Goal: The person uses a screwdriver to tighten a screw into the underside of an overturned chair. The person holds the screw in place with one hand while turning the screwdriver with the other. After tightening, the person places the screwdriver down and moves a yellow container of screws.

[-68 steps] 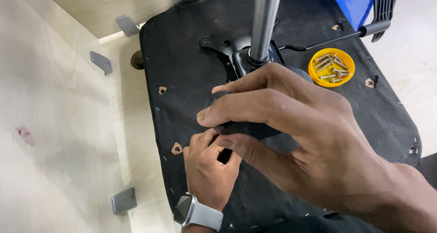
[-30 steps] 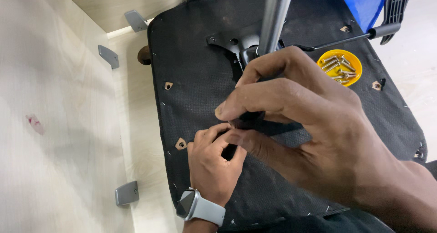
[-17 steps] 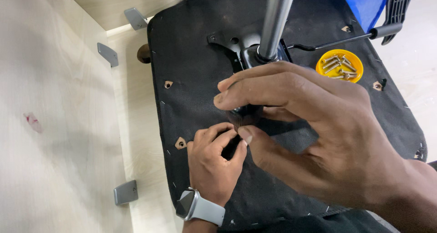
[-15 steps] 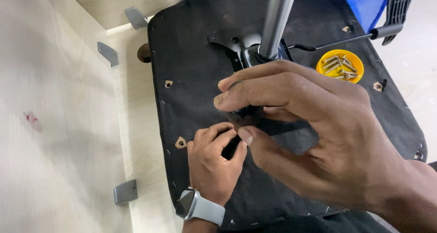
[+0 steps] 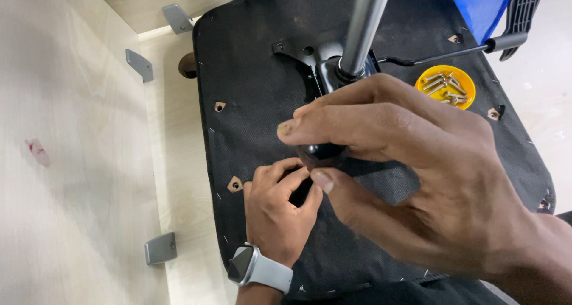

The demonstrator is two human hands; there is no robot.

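While the upturned black chair seat [image 5: 262, 90] is lying fabric-underside up on the pale wooden bench [image 5: 77, 180], both hands are working at the dark metal mounting plate [image 5: 325, 153] near the seat's middle. The right hand [image 5: 417, 174] is coming in from four o'clock and covering most of that plate; its fingers are curled with the thumb tip set against the plate's lower edge, pinching the black part between thumb and forefinger. The left hand [image 5: 277, 212], wearing a grey wristwatch [image 5: 257, 268], is reaching up from six o'clock; its fingers are bent and pressed together around something small just beside the right thumb, and what it is gripping is too hidden to tell. The two hands are nearly touching at the fingertips.

A chrome gas-lift column [image 5: 363, 25] is rising from the plate toward twelve o'clock. At two o'clock from the hands, a yellow round dish [image 5: 445, 86] holding silver bolts is sitting on the seat, and a black lever [image 5: 453, 52] is running just above it to a ribbed grip. Small triangular cut-outs [image 5: 234, 184] are showing in the fabric at nine o'clock of the left hand. Grey metal brackets [image 5: 161, 248] are standing along the bench at seven and ten o'clock.
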